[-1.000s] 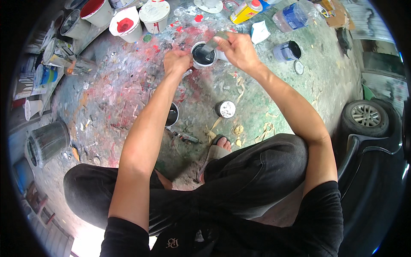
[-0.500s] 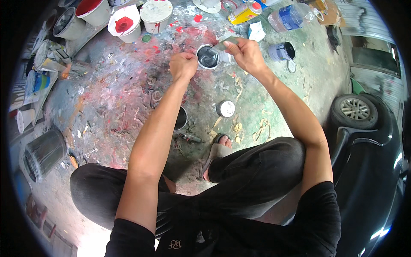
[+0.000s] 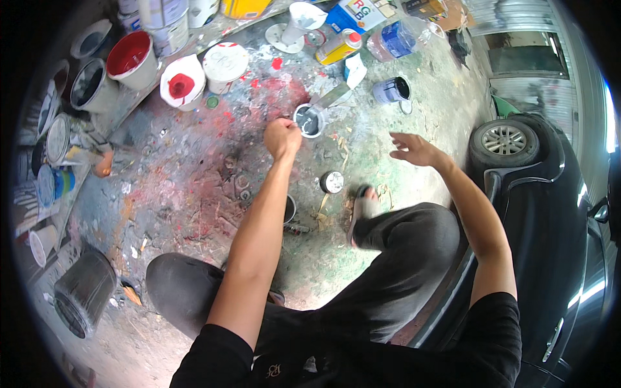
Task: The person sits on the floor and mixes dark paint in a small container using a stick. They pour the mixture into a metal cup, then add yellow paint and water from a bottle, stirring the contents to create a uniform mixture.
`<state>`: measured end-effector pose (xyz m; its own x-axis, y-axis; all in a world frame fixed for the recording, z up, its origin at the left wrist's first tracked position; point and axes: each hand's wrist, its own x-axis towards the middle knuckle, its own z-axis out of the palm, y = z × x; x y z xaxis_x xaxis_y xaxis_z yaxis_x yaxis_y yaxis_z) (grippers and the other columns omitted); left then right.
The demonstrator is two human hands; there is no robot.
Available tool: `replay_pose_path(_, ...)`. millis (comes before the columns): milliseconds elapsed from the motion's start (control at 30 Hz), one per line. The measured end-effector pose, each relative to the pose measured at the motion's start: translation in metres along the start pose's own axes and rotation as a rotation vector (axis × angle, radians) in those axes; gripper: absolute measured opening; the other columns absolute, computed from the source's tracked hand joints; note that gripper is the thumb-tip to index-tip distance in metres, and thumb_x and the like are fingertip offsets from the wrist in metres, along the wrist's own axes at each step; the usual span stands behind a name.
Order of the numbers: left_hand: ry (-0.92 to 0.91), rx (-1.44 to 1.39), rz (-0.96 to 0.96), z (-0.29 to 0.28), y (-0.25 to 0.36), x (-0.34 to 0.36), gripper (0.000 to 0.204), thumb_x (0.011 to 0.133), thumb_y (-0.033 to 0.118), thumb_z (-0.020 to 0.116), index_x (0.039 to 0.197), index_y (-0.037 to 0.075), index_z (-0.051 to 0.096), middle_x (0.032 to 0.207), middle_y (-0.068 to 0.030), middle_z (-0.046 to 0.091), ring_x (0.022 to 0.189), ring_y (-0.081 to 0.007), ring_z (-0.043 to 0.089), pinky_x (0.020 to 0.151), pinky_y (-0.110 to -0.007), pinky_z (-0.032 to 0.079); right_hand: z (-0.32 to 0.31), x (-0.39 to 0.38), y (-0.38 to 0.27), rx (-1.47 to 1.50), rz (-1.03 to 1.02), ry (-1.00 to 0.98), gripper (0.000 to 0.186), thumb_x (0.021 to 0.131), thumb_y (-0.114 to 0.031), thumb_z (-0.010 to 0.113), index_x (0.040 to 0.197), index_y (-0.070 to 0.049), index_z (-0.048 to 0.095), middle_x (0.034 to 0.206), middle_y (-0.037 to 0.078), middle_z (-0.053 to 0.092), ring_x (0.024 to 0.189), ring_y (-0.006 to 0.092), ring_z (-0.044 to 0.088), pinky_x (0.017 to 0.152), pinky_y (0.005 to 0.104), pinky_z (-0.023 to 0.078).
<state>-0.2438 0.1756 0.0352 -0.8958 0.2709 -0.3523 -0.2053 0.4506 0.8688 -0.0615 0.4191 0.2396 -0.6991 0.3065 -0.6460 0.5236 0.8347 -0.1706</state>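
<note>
Squatting on the paint-stained floor (image 3: pixel 194 194), you are working over it with your knees in dark trousers nearest the camera. A small lidded tin (image 3: pixel 332 182) is sitting just beyond your foot (image 3: pixel 363 208). Your right hand (image 3: pixel 414 149) is hovering open, fingers spread, holding nothing, well apart from the can (image 3: pixel 309 120). Your left hand (image 3: pixel 283 138) is curled into a fist just beside the can, at its near-left rim; whether it is gripping anything cannot be told. The can is standing upright on the floor, holding dark grey paint, with a flat stick (image 3: pixel 331 98) leaning out of it. Farther off, a blue tin (image 3: pixel 391 90), a red-filled bucket (image 3: pixel 132 59) and a bottle (image 3: pixel 337 47) are standing along the edge.
</note>
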Motion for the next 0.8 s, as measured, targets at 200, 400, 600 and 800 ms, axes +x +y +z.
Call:
replay_pose_path(200,-0.063,0.022,-0.008,0.009,-0.038,0.026,0.014,0.082,0.014,0.069,0.084,0.002,0.077,0.069,-0.0075,0.072,0.064,-0.014,0.068,0.06,-0.03,0.052,0.06,0.008,0.137,0.017,0.203,0.158,0.06,0.084,-0.034,0.075,0.131,0.001,0.061,0.122,0.025,0.066,0.113,0.0361,0.065,0.096,0.0407,0.052)
replay_pose_path(400,-0.17,-0.251,-0.144,-0.025,-0.028,0.015,0.014,0.092,0.008,0.066,0.095,-0.004,0.072,0.081,-0.007,0.071,0.071,-0.0129,0.067,0.065,-0.024,0.054,0.105,0.092,0.291,0.037,0.281,0.645,0.054,0.078,-0.031,0.077,0.121,0.001,0.066,0.114,0.027,0.068,0.108,0.0408,0.065,0.096,0.0433,0.051)
replay_pose_path(600,-0.168,-0.214,-0.201,-0.051,-0.032,-0.005,0.014,0.094,0.012,0.069,0.1,0.0,0.07,0.084,-0.0046,0.07,0.073,-0.0114,0.066,0.064,-0.023,0.053,0.065,0.188,0.377,0.148,0.453,0.692,0.091,0.07,-0.042,0.084,0.142,0.0,0.048,0.142,0.028,0.051,0.133,0.0396,0.049,0.111,0.0445,0.039)
replay_pose_path(800,-0.156,-0.192,-0.209,-0.055,-0.028,-0.004,0.011,0.094,0.013,0.069,0.098,0.003,0.069,0.078,-0.0018,0.069,0.066,-0.0094,0.064,0.061,-0.022,0.05,0.054,0.257,0.43,0.164,0.504,0.542,0.112,0.057,-0.045,0.092,0.15,-0.012,0.041,0.149,0.023,0.045,0.137,0.0434,0.042,0.111,0.0504,0.039)
